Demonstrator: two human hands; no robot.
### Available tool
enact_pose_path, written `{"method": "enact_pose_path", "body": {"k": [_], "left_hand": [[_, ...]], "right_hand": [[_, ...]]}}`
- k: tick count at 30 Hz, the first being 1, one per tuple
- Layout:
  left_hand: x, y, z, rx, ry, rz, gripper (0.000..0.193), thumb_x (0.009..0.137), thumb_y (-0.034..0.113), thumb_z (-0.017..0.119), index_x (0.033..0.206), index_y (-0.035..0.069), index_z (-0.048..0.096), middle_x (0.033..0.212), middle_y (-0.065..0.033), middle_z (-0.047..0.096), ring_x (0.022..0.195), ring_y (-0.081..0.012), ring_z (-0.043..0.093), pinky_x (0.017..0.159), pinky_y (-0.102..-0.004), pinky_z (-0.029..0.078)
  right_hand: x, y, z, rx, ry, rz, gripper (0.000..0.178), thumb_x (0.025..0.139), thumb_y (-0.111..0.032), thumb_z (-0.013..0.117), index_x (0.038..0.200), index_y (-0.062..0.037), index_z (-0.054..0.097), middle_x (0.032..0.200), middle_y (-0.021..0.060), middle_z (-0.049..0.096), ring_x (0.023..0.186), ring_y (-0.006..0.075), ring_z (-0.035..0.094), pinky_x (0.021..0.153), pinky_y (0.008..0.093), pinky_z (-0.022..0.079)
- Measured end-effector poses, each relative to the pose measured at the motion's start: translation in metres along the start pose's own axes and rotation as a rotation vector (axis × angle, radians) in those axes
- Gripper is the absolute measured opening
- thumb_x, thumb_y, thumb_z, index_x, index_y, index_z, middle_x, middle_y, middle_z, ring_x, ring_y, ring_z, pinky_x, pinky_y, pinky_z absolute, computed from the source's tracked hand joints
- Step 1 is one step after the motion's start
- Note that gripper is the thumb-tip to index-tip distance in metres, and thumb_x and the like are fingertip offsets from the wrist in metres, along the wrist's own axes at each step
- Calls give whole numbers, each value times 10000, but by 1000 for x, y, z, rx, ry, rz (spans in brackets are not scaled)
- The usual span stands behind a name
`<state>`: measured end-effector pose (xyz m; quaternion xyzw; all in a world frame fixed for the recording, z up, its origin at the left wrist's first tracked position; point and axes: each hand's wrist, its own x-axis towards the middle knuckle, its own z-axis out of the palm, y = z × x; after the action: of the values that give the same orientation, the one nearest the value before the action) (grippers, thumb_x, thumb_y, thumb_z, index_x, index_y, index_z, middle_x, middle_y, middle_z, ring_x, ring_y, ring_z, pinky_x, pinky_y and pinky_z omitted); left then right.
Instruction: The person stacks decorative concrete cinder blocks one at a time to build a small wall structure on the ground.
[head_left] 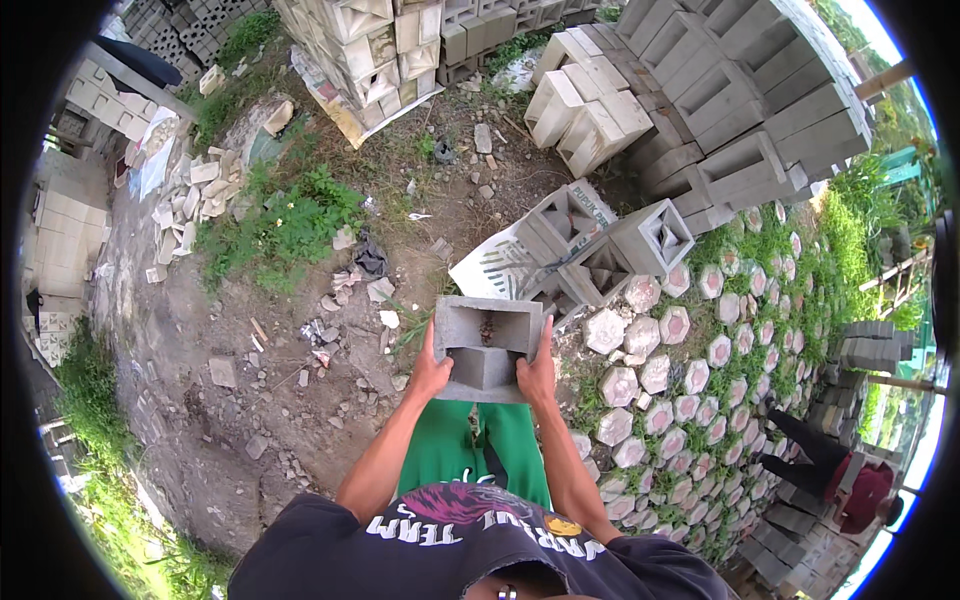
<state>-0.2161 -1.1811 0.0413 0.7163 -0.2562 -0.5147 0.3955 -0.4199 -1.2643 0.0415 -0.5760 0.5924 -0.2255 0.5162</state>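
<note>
A grey concrete ventilation block (pixel 484 371) with a wedge-shaped inner face is held up in front of my body, above my green trousers. My left hand (pixel 430 372) grips its left side, the thumb pressed on the near left part. On the opposite side my right hand (pixel 537 376) is closed round the block in the same way. Just beyond it a white printed sack (pixel 497 266) lies on the ground. Similar grey blocks stand on and beside this sack: one block (pixel 560 218) at the back, another block (pixel 597 278) nearer, and a third block (pixel 652 238) to the right.
Grey blocks (pixel 730 115) are stacked high at the far right, with pale blocks (pixel 590 105) beside them. A tall pale stack (pixel 370 50) rises ahead. Hexagonal pavers (pixel 641 336) set in grass cover the right. Rubble (pixel 203 190) lies left. Another person (pixel 850 485) is at lower right.
</note>
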Motion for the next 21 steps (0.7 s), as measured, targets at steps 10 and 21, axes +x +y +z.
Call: {"method": "enact_pose_path", "body": {"k": [10, 21], "left_hand": [[-97, -49, -68, -132, 494, 66, 904, 714, -61, 534, 1526, 41, 149, 1509, -231, 323, 1389, -317, 348, 1134, -347, 277], [-145, -87, -149, -256, 932, 94, 929, 727, -67, 552, 1535, 62, 113, 1505, -258, 321, 1393, -370, 334, 1134, -380, 285]], "right_hand": [[-13, -58, 77, -230, -415, -146, 817, 711, 4, 616, 1472, -29, 322, 1341, 228, 535, 1248, 323, 515, 1054, 347, 383], [-19, -137, 217, -374, -800, -382, 831, 673, 20, 607, 1458, -16, 339, 1345, 204, 538, 1256, 304, 507, 1061, 345, 375]]}}
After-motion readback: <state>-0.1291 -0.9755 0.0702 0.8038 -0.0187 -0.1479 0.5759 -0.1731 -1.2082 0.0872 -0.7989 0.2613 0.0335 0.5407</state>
